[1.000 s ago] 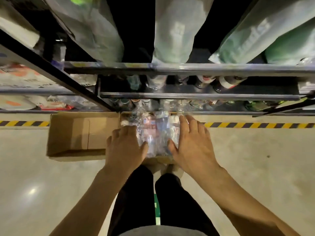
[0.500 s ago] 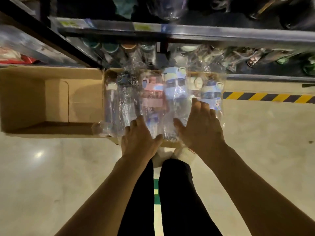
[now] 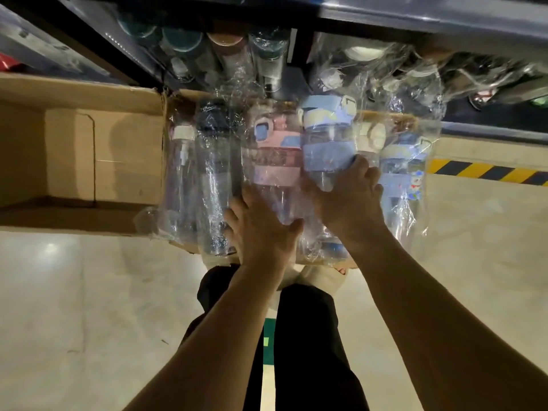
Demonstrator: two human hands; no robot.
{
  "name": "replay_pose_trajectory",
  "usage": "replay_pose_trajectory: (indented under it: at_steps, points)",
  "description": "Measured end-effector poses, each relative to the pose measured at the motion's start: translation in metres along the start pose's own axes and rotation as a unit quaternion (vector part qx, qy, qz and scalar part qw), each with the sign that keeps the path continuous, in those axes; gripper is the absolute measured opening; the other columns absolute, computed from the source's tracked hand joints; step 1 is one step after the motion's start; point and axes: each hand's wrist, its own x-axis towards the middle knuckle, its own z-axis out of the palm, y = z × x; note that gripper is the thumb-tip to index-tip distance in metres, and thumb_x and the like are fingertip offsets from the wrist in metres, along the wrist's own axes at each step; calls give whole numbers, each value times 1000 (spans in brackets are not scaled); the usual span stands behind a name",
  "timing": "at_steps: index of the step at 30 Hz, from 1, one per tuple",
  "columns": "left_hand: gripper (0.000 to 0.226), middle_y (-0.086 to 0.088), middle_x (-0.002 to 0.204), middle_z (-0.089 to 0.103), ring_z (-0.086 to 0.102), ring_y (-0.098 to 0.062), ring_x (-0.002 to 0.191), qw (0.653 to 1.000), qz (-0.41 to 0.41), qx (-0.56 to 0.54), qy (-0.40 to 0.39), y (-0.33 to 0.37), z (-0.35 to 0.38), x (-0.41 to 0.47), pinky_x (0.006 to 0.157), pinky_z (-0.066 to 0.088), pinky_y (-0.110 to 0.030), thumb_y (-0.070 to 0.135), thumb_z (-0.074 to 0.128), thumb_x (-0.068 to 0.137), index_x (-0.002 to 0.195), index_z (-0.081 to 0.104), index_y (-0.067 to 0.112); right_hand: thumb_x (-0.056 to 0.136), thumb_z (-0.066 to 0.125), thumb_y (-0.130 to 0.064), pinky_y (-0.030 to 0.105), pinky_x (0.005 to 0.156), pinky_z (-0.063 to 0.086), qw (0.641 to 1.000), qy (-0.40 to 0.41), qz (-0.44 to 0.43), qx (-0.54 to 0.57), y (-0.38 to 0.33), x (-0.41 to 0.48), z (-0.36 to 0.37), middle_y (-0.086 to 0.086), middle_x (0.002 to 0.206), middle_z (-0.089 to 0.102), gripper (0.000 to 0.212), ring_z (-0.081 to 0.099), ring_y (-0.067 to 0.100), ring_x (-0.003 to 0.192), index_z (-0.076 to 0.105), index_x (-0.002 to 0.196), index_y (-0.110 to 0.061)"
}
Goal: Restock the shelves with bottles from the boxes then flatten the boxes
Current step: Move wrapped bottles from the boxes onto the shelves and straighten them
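Several plastic-wrapped bottles lie side by side in an open cardboard box (image 3: 332,264) on the floor below the shelf. My right hand (image 3: 350,197) grips the blue-sleeved bottle (image 3: 326,149) around its clear lower body. My left hand (image 3: 261,229) holds the lower part of the pink-sleeved bottle (image 3: 274,161) beside it. A dark-capped clear bottle (image 3: 213,173) and a white-capped one (image 3: 181,173) lie to the left; another blue bottle (image 3: 403,173) lies to the right.
An empty open cardboard box (image 3: 74,155) stands on the left. The bottom shelf (image 3: 430,19) above holds several wrapped bottles (image 3: 267,51). Yellow-black floor tape (image 3: 486,172) runs along the right. My legs (image 3: 296,336) stand on pale concrete floor.
The view has dropped closer to the box. My right hand has curled round the blue-sleeved bottle, and my left hand has slid up onto the pink-sleeved one.
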Motion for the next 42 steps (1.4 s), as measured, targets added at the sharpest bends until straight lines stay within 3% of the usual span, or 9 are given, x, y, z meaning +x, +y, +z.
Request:
replay_pose_trajectory:
  at_steps: [7,14,17,22,28,33,38,40,42]
  points:
    - [90,-1,121,35,45,-21,108,991,4,-127,-41,-6,-4,4,90,49,-38,50,93,63,129,42,16,55,76,-74,49,95,56,995,-35,12,91,3,8,-19,-2,118,57,92,58,24,112,50,128,-24]
    - [61,12,95,63,65,2,76,964,11,-259,-64,-20,-25,-13,48,44,-8,34,94,63,99,45,35,46,74,-69,33,79,53,982,-39,4,185,12,-16,-36,-4,118,60,92,62,14,104,53,124,-27]
    - [67,12,101,67,70,-1,84,957,36,-277,-71,-20,-57,-31,58,52,-13,34,94,65,117,51,31,55,83,-57,19,67,49,971,-41,-8,236,11,-37,-56,-9,107,63,71,63,-4,87,55,114,-28]
    - [59,5,105,74,74,-10,91,941,84,-323,-61,-13,-132,-79,66,61,-21,20,91,73,123,62,25,73,88,-34,47,91,60,943,-77,8,323,-5,-103,-114,4,116,70,66,71,22,101,59,129,-18]
    - [46,0,103,74,72,-5,88,914,175,-365,-41,8,-254,-161,69,55,-16,10,86,73,115,68,14,90,77,-16,47,92,60,916,-94,-27,390,-42,-215,-214,1,110,77,38,74,21,102,64,125,-16]
    - [58,14,99,72,69,3,89,894,234,-383,-9,32,-354,-230,66,52,-9,14,92,73,120,60,20,71,82,-35,31,80,61,904,-59,-90,414,-89,-300,-292,-12,102,75,52,74,12,98,60,118,-29]
    - [73,3,127,59,61,8,109,834,345,-431,-25,53,-445,-288,85,52,-15,1,86,75,134,46,13,73,84,-36,35,88,61,884,-5,-184,430,-133,-363,-359,-11,114,74,59,71,9,108,59,126,-27]
    - [74,8,131,57,59,8,113,815,394,-424,-13,61,-479,-302,87,48,-9,1,85,80,136,45,27,72,84,-42,32,89,60,874,34,-225,430,-146,-381,-383,-13,117,73,65,69,7,111,58,129,-29]
    - [68,20,119,61,62,7,105,810,424,-404,23,69,-513,-314,80,47,-6,24,89,77,128,47,40,72,83,-47,37,95,58,864,75,-262,423,-158,-395,-406,-13,123,71,67,67,8,116,57,132,-32]
